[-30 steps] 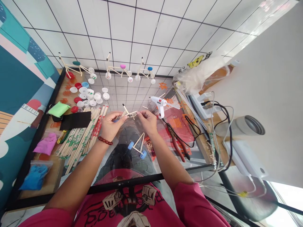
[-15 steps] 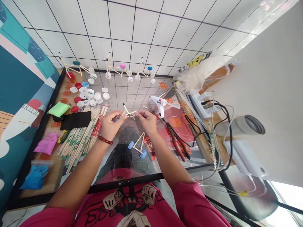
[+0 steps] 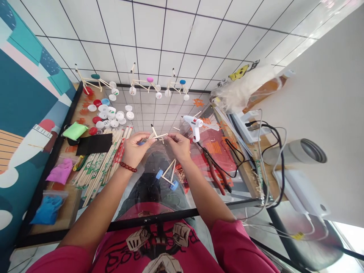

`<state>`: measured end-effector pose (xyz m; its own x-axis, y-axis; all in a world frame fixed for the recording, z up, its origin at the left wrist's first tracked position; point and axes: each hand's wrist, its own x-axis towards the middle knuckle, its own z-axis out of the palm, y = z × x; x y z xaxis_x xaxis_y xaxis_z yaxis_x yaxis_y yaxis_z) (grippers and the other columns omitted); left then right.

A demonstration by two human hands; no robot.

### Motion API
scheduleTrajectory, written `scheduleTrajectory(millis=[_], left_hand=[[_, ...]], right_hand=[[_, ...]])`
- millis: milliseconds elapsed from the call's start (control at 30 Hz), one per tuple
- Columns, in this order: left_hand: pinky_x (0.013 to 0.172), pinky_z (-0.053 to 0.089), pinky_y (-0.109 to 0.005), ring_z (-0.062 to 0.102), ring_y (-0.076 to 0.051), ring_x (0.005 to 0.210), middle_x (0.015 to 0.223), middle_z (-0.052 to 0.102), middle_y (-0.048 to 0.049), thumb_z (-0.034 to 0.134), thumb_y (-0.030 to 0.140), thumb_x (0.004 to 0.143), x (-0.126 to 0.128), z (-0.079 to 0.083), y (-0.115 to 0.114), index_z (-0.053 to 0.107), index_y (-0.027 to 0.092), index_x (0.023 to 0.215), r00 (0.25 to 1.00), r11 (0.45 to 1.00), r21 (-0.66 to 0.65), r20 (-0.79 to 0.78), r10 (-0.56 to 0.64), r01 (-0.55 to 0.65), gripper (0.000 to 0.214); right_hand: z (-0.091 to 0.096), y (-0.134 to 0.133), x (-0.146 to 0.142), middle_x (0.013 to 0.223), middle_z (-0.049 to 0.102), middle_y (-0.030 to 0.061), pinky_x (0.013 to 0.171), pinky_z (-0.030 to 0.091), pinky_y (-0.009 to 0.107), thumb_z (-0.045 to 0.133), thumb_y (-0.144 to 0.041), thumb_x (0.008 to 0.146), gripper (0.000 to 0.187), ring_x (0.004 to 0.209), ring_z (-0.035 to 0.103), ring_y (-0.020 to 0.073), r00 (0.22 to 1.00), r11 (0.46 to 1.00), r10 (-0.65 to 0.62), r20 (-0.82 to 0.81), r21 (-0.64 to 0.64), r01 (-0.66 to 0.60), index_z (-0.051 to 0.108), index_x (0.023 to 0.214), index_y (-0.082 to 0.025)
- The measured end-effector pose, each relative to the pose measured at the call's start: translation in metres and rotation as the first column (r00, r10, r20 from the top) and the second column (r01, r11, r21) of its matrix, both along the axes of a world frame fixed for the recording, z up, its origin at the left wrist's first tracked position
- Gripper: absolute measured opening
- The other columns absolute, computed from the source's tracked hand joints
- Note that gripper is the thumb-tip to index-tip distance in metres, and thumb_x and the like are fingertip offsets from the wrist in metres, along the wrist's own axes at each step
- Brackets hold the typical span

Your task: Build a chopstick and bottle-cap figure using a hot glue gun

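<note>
My left hand and my right hand are raised over the glass table, both pinched on a small frame of wooden sticks held between them. A blue cap shows at my left fingertips. Below my hands a stick triangle with two blue cap wheels lies on the glass. A beaded bracelet circles my left wrist.
A white glue gun stands right of my hands, red pliers and black cables beyond it. Chopsticks, bottle caps, black felt and coloured clay lie at left. Three stick bicycles stand by the tiled wall.
Both hands keep their pinch on the stick frame with only small finger shifts. The view has drifted slightly.
</note>
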<state>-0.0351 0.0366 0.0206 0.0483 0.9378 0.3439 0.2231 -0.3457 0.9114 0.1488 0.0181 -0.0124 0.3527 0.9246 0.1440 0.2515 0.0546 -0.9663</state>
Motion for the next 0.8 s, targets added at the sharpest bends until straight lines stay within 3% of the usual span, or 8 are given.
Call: scheduleTrajectory(millis=[800], left_hand=[[0.083, 0.057, -0.037, 0.070, -0.021, 0.090, 0.096, 0.075, -0.0065, 0.077, 0.032, 0.071, -0.0006, 0.0023, 0.0018, 0.074, 0.021, 0.078, 1.000, 1.000, -0.019, 0.018, -0.002, 0.003, 0.014]], right_hand=[[0.0040, -0.0010, -0.0017, 0.075, 0.074, 0.0011, 0.068, 0.052, 0.028, 0.070, -0.036, 0.075, 0.017, 0.066, 0.064, 0.0155, 1.000, 1.000, 0.005, -0.005, 0.011, -0.005, 0.074, 0.080, -0.021]])
